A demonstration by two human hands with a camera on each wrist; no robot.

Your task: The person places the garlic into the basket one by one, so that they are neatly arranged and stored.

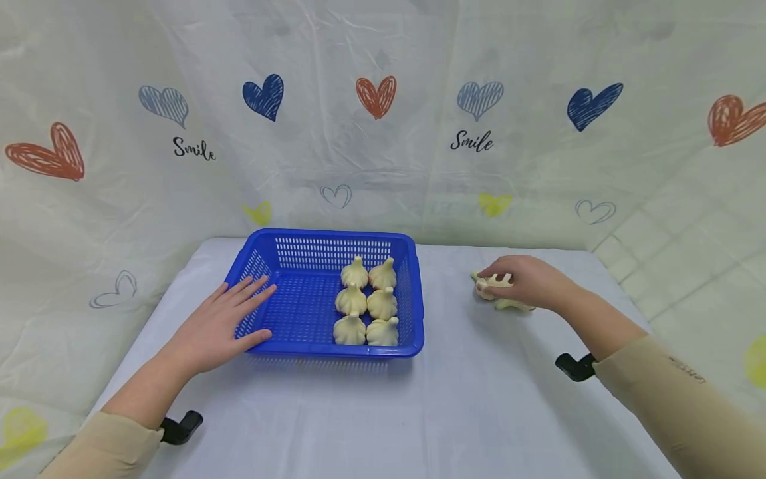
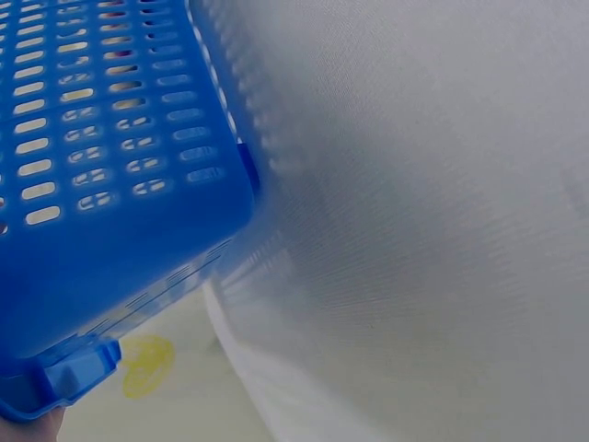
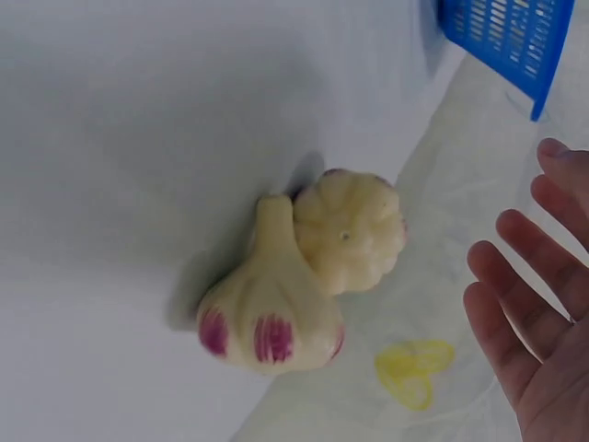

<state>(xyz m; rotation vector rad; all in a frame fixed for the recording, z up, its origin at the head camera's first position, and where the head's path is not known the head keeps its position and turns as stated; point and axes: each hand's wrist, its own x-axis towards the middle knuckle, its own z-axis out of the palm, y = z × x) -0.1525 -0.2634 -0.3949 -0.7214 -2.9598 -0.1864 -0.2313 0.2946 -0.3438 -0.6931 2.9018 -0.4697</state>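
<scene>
My left hand lies with spread, straight fingers over the left rim of a blue plastic basket. Several garlic bulbs stand in two columns in the basket's right half. At the right, my right hand hovers over two more garlic bulbs on the table, partly covering them in the head view. From the right wrist, one purple-streaked garlic bulb lies against a second garlic bulb. The fingers there are loosely bent and apart from both bulbs.
A white cloth covers the table. Behind it hangs a pale curtain printed with hearts and "Smile". Black wrist mounts stick out below both sleeves. The basket's slotted wall fills the upper left of the left wrist view.
</scene>
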